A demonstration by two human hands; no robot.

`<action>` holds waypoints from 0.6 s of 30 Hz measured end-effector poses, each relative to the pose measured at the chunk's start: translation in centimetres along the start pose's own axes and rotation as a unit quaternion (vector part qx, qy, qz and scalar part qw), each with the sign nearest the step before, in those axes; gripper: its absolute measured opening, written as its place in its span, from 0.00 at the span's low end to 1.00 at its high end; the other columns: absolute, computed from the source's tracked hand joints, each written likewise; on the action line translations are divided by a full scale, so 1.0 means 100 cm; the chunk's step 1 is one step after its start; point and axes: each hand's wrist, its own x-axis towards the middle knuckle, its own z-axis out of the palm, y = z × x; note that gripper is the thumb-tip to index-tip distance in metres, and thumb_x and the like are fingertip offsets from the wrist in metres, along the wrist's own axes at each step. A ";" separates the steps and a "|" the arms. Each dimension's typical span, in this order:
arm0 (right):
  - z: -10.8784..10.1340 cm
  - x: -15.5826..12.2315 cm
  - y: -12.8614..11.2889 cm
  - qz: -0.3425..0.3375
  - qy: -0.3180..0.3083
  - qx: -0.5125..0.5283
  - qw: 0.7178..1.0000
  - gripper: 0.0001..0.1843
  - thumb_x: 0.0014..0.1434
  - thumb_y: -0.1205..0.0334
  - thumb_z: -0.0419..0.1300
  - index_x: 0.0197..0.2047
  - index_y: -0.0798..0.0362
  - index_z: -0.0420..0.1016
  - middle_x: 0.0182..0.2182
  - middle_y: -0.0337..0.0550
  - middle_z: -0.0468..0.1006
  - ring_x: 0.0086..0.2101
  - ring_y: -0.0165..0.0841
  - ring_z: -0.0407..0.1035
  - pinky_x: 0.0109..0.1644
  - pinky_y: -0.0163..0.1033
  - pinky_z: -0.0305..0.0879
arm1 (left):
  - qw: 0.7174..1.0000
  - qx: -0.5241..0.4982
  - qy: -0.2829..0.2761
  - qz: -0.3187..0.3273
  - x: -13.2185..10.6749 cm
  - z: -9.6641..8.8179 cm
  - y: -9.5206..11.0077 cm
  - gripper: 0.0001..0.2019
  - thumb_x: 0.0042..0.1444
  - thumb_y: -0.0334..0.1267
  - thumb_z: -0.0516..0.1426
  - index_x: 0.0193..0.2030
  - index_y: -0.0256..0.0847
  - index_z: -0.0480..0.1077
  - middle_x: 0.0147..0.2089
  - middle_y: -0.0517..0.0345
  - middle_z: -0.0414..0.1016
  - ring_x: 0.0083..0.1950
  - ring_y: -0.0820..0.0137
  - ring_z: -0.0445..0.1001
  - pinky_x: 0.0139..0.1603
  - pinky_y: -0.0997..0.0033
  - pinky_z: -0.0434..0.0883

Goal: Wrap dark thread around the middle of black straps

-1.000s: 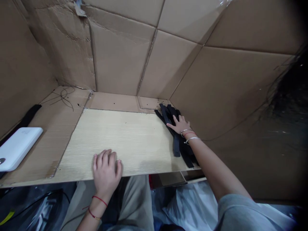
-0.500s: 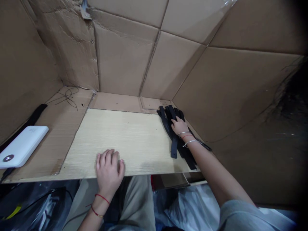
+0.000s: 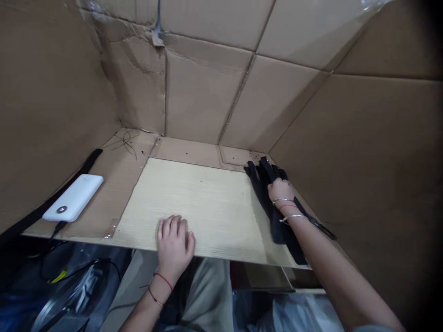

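Observation:
A pile of flat black straps [image 3: 278, 229] lies at the right side of a pale wood-grain board [image 3: 207, 203]. My right hand [image 3: 281, 191] sits on top of the pile with its fingers curled down into it, and the fingertips are hidden. One thin dark strip [image 3: 321, 228] sticks out past my right wrist. My left hand [image 3: 175, 243] rests on the board's near edge, touching only the board and holding nothing.
Cardboard walls [image 3: 207, 92] rise behind and beside the board. A white power bank [image 3: 73, 198] with a cable lies on the cardboard floor at left, next to a black strap [image 3: 79, 170]. Thin wires [image 3: 127, 140] lie behind it. Plastic bags and my trousers [image 3: 211, 295] sit below the near edge.
My right hand's fingers have gone from spread to curled into the black straps. The whole view has tilted, shifting the scene rightward. My left hand stays on the board's edge.

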 end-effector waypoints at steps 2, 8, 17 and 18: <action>-0.012 -0.001 -0.006 -0.001 0.009 0.046 0.999 0.23 0.60 0.68 0.50 0.55 0.74 0.69 0.51 0.82 0.70 0.53 0.65 0.68 0.54 0.62 0.64 | 1.000 -0.006 0.001 -0.002 0.001 0.000 0.000 0.14 0.62 0.37 0.52 0.50 0.35 0.73 0.54 0.42 0.75 0.59 0.53 0.68 0.68 0.45 0.53; -0.046 -0.030 -0.022 -0.022 -0.034 0.249 0.968 0.16 0.58 0.60 0.53 0.44 0.62 0.74 0.28 0.56 0.76 0.35 0.48 0.75 0.41 0.49 0.71 | 1.000 -0.007 0.002 -0.010 0.000 0.001 -0.001 0.14 0.62 0.37 0.52 0.50 0.35 0.73 0.55 0.42 0.75 0.59 0.52 0.68 0.68 0.44 0.52; -0.047 -0.181 -0.072 -0.075 -0.326 0.723 0.604 0.21 0.54 0.50 0.60 0.48 0.52 0.76 0.28 0.37 0.69 0.15 0.22 0.49 0.13 0.32 0.42 | 0.999 -0.039 -0.008 -0.014 -0.003 -0.002 -0.001 0.15 0.63 0.36 0.52 0.52 0.36 0.73 0.56 0.41 0.73 0.60 0.53 0.68 0.68 0.41 0.53; -0.043 -0.199 -0.078 -0.069 -0.341 0.758 0.552 0.20 0.54 0.51 0.62 0.47 0.51 0.78 0.28 0.37 0.69 0.14 0.22 0.48 0.13 0.32 0.40 | 0.998 -0.064 -0.014 -0.015 -0.003 -0.005 -0.002 0.15 0.63 0.36 0.52 0.52 0.37 0.72 0.57 0.42 0.73 0.60 0.54 0.67 0.69 0.41 0.53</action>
